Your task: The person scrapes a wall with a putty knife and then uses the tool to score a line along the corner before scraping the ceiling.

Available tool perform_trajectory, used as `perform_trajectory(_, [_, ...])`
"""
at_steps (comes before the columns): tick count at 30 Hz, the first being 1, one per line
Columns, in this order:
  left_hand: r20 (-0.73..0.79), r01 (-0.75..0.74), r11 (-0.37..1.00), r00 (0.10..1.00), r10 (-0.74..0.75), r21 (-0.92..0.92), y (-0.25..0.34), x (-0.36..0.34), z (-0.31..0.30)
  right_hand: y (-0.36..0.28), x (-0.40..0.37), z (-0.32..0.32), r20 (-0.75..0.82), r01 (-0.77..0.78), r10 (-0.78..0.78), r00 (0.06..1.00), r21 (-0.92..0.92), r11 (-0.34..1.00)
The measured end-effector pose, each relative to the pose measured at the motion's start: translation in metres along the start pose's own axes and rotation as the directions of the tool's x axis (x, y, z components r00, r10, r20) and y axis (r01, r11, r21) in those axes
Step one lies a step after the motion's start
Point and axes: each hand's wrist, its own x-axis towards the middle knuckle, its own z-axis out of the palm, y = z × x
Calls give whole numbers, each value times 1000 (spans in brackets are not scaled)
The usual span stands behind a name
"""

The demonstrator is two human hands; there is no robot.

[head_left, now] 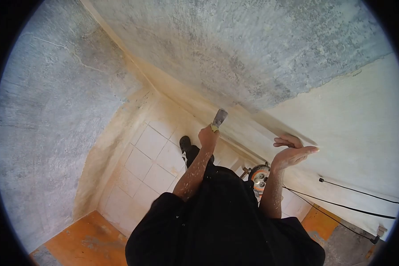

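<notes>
Against the pale wall (350, 115), left hand (207, 136) is closed around a putty knife (219, 118), blade at the plaster. Right hand (292, 153) is open, palm up, fingers extended, just beside the wall.

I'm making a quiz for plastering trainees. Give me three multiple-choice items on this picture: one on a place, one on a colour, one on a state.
1. Where is the cable reel? A on the person's shoe; B beside the right forearm; C on the grey wall.
2. What colour is the person's top? A white; B red; C black.
3. How is the left hand? A closed around the scraper handle; B open and flat; C resting on the floor.
Answers: 1 B, the orange reel shows just beside that forearm. 2 C, sleeves and body are black. 3 A, its fingers wrap the handle.
</notes>
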Motion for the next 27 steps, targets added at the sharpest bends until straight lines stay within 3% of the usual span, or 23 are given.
perform_trajectory(6, [25, -46, 999, 999, 46, -1, -7, 10, -5, 6, 0, -2, 1, 20, -20, 1000, 18, 1000])
perform_trajectory(9, [-49, -290, 957, 956, 291, 13, 12, 4, -6, 6, 1, 2, 13, 51, -52, 999, 23, 998])
perform_trajectory(12, [-113, -177, 983, 979, 170, -53, -3, 23, 14, 2, 0, -1, 36, 48, -49, 998, 15, 999])
perform_trajectory(15, [-127, -215, 976, 968, 216, 17, -16, 25, 9, 3, 1, -2, 26, 29, -30, 999, 16, 999])
perform_trajectory(21, [-1, -48, 999, 999, 48, 11, -12, 14, 6, 12, -4, -2, 14, 53, -54, 998, 11, 999])
perform_trajectory(24, [-62, -214, 974, 976, 209, -72, 13, 14, -5, 10, 2, 4, 24, 44, -45, 999, 13, 999])
perform_trajectory(27, [-97, -238, 968, 968, 231, -76, 26, 22, -2, 11, -2, 1, 55, 80, -81, 995, 26, 996])
